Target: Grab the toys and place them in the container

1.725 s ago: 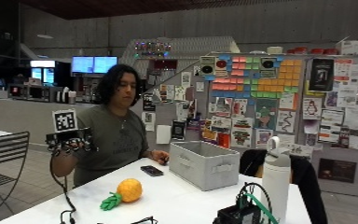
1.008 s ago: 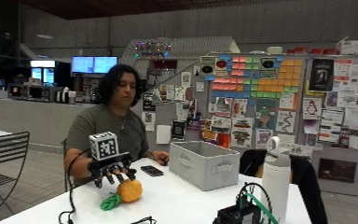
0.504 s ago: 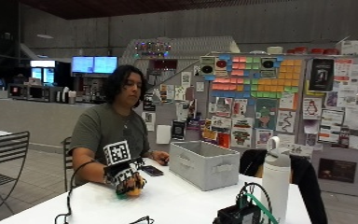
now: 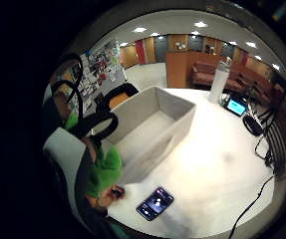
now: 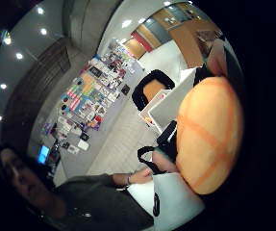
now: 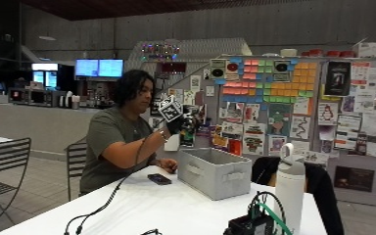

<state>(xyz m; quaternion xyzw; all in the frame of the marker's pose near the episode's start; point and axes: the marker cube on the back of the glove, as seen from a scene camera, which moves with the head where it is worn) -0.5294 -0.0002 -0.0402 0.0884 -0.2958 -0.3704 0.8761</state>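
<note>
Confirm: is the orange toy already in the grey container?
No. In the little finger side palm view the grey container is empty, and in the thumb side palm view the orange toy sits against the right hand, raised above the table.

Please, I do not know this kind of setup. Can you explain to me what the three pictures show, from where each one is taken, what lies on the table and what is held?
No machine here: a person sits at a white table and works with a gloved right hand, raised above the grey container. The outside view comes from a camera across the table. The two round pictures come from cameras on that hand's palm. One looks down into the empty container, with a phone beside it on the table. The other is filled by the orange toy, with green leaves, which the hand holds. A white bottle also stands on the table.
</note>
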